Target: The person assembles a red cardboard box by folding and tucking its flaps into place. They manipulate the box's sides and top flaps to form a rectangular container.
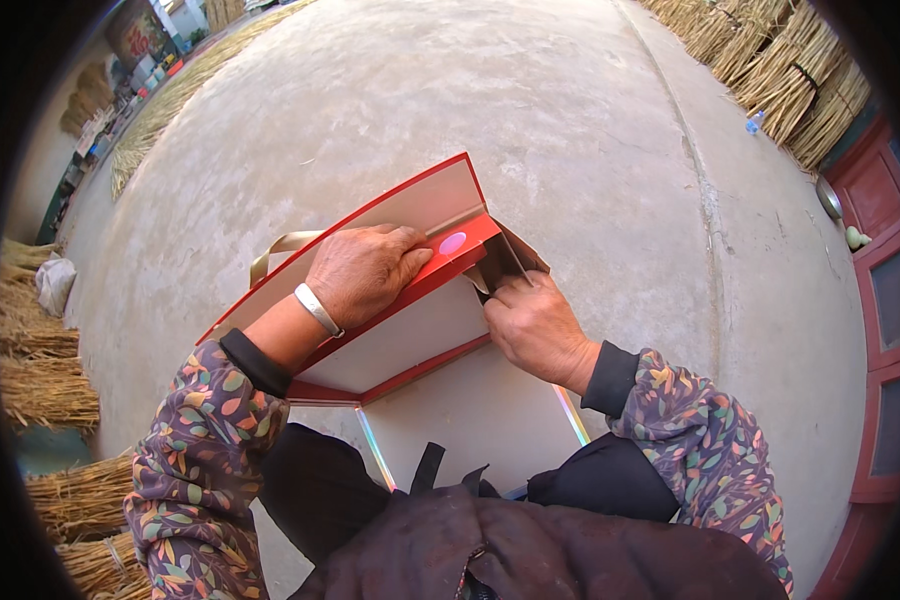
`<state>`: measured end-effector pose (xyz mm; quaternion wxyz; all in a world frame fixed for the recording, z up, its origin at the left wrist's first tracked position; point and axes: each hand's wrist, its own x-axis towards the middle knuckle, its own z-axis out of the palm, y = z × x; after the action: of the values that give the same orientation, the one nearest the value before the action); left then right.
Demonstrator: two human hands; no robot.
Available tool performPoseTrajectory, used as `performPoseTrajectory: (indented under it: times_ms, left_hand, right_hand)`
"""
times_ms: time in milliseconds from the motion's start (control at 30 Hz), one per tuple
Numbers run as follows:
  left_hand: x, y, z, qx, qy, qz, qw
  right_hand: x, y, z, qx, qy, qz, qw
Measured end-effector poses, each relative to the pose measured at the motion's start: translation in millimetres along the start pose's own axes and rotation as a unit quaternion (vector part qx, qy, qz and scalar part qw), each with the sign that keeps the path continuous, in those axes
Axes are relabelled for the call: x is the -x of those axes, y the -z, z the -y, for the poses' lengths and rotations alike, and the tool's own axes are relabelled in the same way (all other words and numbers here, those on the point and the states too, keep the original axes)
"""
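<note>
A red cardboard gift box (415,345) with a pale lining is tilted in front of me. Its upper panel stands raised, and a cream ribbon handle (285,243) loops out on the far left side. My left hand (358,272), with a silver bracelet at the wrist, is closed over the red edge, next to a round pink sticker (452,244). At the box's right end, my right hand (542,325) has its fingers curled around a cardboard end flap (518,248); the fingertips are partly hidden. Below the box, a pale panel (470,410) with shiny rainbow edges lies between my knees.
Bundles of dry straw are stacked along the left (50,390) and at the upper right (795,75). A white bag (56,284) rests on the left stack. Red door panels (875,190) and a metal bowl (828,198) are at the right. Concrete ground (450,90) stretches ahead.
</note>
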<state>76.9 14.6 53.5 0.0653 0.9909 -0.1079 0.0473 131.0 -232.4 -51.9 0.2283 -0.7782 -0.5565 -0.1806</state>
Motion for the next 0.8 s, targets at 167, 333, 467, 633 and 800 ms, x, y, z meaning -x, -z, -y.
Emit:
performPoseTrajectory:
  times_ms: [167, 333, 467, 633, 800]
  left_hand:
    - [5.9, 4.8, -18.2, 0.025, 0.019, 0.091, 0.995]
    - [-3.2, -0.5, -21.4, -0.004, 0.043, 0.079, 0.996]
    - [-18.2, 3.2, -16.3, 0.023, 0.050, 0.093, 0.994]
    - [-29.2, 14.3, 4.1, 0.122, 0.106, 0.137, 0.977]
    - [-35.6, 22.6, 30.7, 0.207, 0.164, 0.196, 0.944]
  right_hand:
    - [-2.0, 1.0, 3.1, -0.006, 0.002, 0.005, 1.000]
    - [-5.7, 1.9, 8.7, -0.001, -0.013, 0.025, 1.000]
    - [-5.5, 0.9, 7.4, 0.010, -0.011, 0.009, 1.000]
    - [-5.7, -2.6, -7.6, 0.046, -0.005, -0.050, 0.998]
    - [-10.5, 1.0, -10.6, -0.022, -0.052, -0.058, 0.997]
